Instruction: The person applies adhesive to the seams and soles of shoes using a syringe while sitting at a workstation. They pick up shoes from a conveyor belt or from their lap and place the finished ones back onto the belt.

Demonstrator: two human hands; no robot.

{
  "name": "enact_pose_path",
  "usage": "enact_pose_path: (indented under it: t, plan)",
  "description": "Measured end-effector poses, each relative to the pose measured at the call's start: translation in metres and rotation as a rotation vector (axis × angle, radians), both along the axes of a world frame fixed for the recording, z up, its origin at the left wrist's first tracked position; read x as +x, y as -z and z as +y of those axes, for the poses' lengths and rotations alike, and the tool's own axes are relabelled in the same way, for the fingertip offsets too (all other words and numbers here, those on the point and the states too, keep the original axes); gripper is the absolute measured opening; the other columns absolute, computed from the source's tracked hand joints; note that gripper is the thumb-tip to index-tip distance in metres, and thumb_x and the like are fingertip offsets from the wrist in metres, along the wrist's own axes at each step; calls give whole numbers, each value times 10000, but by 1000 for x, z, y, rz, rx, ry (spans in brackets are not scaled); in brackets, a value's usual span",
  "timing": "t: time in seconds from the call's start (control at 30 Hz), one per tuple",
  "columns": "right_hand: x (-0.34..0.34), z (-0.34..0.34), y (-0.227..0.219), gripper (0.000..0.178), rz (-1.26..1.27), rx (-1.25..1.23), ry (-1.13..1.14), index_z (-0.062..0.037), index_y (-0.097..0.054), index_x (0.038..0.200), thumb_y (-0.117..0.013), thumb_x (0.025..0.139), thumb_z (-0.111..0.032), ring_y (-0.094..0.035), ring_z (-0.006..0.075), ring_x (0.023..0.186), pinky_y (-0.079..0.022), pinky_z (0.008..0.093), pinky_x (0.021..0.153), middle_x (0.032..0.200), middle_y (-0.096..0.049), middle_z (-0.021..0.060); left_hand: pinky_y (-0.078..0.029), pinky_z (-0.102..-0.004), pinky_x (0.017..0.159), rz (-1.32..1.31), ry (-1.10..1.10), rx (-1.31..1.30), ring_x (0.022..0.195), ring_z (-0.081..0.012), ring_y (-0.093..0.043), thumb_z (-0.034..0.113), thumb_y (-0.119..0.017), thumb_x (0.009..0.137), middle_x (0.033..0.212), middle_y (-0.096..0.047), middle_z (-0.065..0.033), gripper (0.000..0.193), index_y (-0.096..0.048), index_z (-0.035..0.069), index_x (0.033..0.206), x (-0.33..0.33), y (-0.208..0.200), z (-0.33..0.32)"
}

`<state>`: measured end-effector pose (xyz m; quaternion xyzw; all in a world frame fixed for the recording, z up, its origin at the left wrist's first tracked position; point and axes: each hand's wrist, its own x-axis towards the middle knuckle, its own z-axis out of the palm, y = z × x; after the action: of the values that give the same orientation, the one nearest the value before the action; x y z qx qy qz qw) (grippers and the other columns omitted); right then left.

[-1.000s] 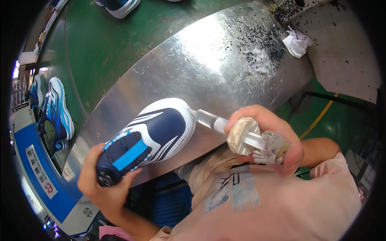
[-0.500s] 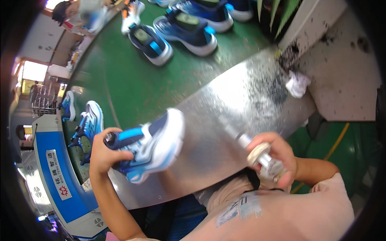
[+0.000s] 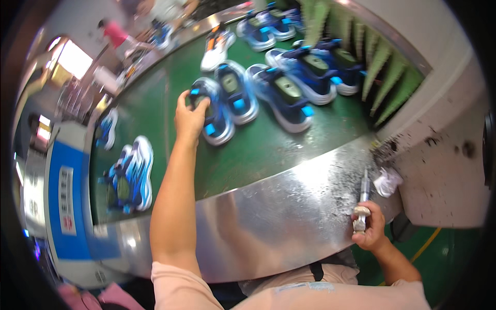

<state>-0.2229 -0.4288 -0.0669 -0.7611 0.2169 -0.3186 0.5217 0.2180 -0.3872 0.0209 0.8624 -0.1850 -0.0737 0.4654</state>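
Note:
My left hand reaches out over the green belt. It pinches the collar of a dark-blue sneaker with a white sole and bright blue tabs. A second blue sneaker stands right beside that one. At the metal edge on the right, my right hand is closed around a syringe-like tool. The tool has a clear barrel and a grip wrapped in pale material, and its thin tip points away from me over the metal.
More blue sneakers stand farther right, before green hanging strips. A white-and-orange shoe lies at the back, and a light-blue pair at the left. Crumpled white tissue sits by the stained metal ledge. People are across the belt.
My left hand has moved forward from near me to the shoes on the belt, where a sneaker is in its grip. My right hand with the tool has shifted right.

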Motion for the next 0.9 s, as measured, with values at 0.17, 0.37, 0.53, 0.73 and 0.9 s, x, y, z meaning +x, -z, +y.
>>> enact_pose_path:
  t: [0.17, 0.37, 0.53, 0.73, 0.9]
  plan:
    - [4, 1, 7, 797, -25, -63, 12, 23, -443, 1090, -689, 654, -596, -540, 161, 676, -453, 277, 602, 828, -535, 88, -452, -330, 845, -425, -241, -245, 1015, -235, -550, 151, -705, 724, 1095, -564, -166, 551, -462, 31, 1203, 2, 24, 153]
    - [1, 4, 6, 824, 48, -66, 23, 18, -423, 1087, -652, 654, -645, -500, 153, 637, -427, 271, 573, 780, -519, 68, -441, -309, 869, 11, -661, -710, 980, -215, -561, 57, -750, 650, 1100, -568, -120, 543, -509, -2, 1133, 37, 47, 271]
    - [7, 5, -7, 826, -54, 7, -77, -12, -370, 1165, -647, 669, -611, -462, 123, 721, -403, 244, 632, 870, -480, 51, -452, -297, 827, 200, -481, -427, 907, -193, -583, 59, -760, 629, 1042, -594, -91, 483, -560, -19, 1062, 40, 32, 277]
    - [-1, -2, -29, 655, 32, -17, -91, -29, -378, 1214, -625, 747, -417, -475, 119, 749, -409, 251, 664, 910, -508, 61, -438, -311, 848, 134, -527, -227, 972, -212, -543, 117, -744, 671, 1122, -543, -115, 567, -485, -47, 1148, -85, 25, 288]
    - [-28, 10, -46, 521, 311, 224, -95, -65, -413, 1207, -595, 801, -336, -454, 97, 680, -392, 241, 598, 864, -525, 38, -426, -322, 866, 88, -285, -175, 1027, -227, -510, 165, -731, 706, 1188, -500, -135, 643, -423, -70, 1219, -225, 55, 280]
